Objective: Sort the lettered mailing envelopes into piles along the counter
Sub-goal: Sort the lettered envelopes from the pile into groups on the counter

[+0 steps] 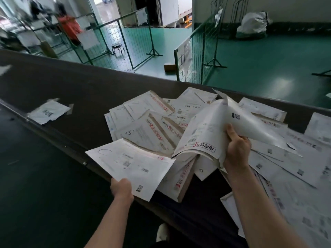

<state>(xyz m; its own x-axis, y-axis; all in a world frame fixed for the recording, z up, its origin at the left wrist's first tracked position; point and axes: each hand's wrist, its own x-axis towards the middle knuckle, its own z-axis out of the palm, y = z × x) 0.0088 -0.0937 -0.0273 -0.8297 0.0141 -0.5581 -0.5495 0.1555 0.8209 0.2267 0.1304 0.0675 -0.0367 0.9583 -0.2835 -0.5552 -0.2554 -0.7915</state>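
Observation:
My left hand (121, 187) grips the near corner of a white mailing envelope (132, 163) with a hand-drawn "D" near its far left corner; it is held flat over the counter's near edge. My right hand (237, 146) grips a bundle of several envelopes (213, 129), curled upward and lifted above the heap. Beneath both lies a loose heap of white envelopes (152, 126) with red print, spread over the dark counter (71, 83). More envelopes (295, 169) cover the counter to the right.
A single white packet (48, 111) lies taped to the counter at the left. Behind the counter stand green wire fences (197, 47) on a green floor, a small stool (117, 48) and a white sack (252, 24). A person in red (69, 27) stands far left.

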